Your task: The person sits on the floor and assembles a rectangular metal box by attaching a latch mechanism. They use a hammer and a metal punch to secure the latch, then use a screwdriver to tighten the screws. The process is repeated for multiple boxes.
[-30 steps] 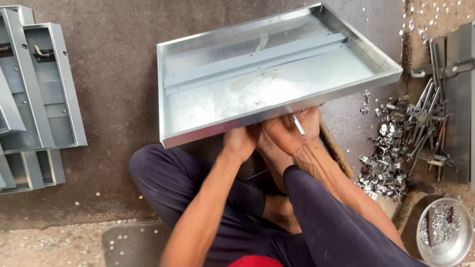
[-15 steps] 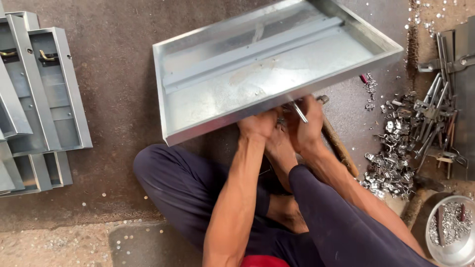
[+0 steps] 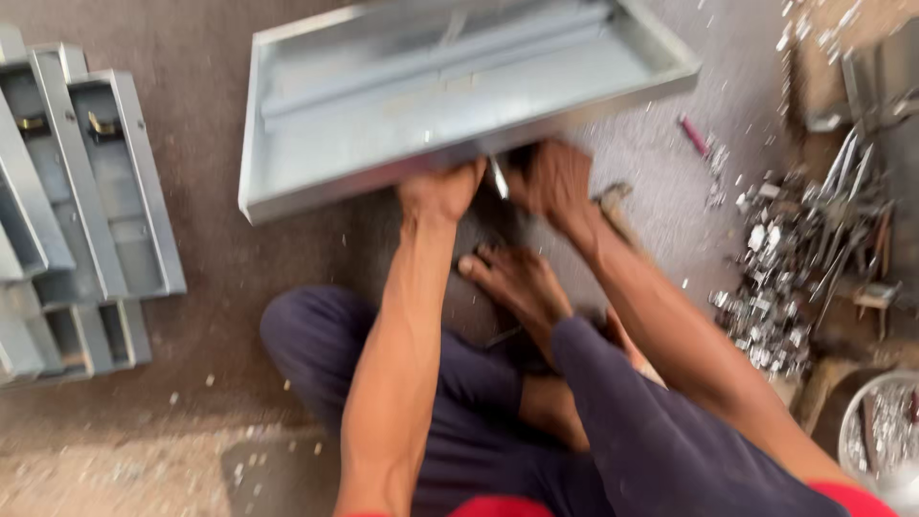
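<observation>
A shallow grey sheet-metal tray [image 3: 383, 105] with a raised rib lies tilted on the floor ahead of me. My left hand [image 3: 440, 191] grips its near edge. My right hand [image 3: 553, 182] sits at the same edge just to the right, fingers closed around a thin metal piece [image 3: 499, 178] that pokes up between the two hands. My bare foot [image 3: 517, 280] rests on the floor below the hands. The picture is blurred by motion.
Stacked grey metal trays [image 3: 86, 191] lie at the left. A heap of small metal parts and rods [image 3: 804, 268] covers the right side, with a round bowl of parts [image 3: 885, 431] at the lower right. A red-handled tool [image 3: 693, 134] lies near the tray's right corner.
The tray has shifted left and away, and both hands moved with it along its near edge. The view has blurred.
</observation>
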`<state>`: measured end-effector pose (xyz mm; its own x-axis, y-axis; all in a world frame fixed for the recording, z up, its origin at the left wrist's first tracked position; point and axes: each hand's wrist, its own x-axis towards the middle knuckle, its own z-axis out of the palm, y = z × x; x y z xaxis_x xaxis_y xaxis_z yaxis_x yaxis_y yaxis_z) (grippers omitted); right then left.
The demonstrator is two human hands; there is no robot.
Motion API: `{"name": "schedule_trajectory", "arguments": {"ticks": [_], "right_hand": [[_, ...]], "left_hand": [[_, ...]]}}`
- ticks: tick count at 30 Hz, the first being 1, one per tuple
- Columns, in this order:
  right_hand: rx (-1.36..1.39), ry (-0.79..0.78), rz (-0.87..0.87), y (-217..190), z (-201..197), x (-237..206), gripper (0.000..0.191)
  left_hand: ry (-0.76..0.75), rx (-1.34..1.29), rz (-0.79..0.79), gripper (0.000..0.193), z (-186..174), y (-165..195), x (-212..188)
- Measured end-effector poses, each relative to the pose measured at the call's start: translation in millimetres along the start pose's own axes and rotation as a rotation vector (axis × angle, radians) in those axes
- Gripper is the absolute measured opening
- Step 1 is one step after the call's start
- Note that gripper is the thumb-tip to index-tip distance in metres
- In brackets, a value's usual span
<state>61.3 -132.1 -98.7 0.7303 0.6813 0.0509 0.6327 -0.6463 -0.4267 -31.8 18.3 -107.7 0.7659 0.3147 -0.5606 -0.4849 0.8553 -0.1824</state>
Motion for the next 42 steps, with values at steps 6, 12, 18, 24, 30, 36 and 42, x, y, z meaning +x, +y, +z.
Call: {"name": "schedule_trajectory", "arguments": {"ticks": [6,12,18,24,30,36,42], "right_hand": [[0.113,0.156,-0.075,44,18,-10,0.031],[0.038,0.084,0.166,62,-67,-146,0.057],[-0.206,0.073,0.262,98,-75,-251,0.035],[0.487,-0.260,0.844,68,-163,-286,0.037],[0.545,-0.190,0.444,22,-164,-228,0.046],[0.418,-0.118,0.409,19,-104,-182,0.043],[0.216,-0.244,0.366,-5,-104,-151,0.037]], "left_hand": [[0.014,0.077,-0.043,0.058,4,-1,11],[-0.025,0.108,-0.091,0.062,-76,-32,-26],[0.012,0.123,-0.140,0.061,-129,-56,-39],[0.014,0.141,-0.136,0.060,-122,-52,-29],[0.036,0.182,-0.113,0.058,-116,-45,-23],[0.035,0.195,-0.113,0.057,-107,-40,-18],[0.044,0.199,-0.111,0.056,-101,-41,-19]]}}
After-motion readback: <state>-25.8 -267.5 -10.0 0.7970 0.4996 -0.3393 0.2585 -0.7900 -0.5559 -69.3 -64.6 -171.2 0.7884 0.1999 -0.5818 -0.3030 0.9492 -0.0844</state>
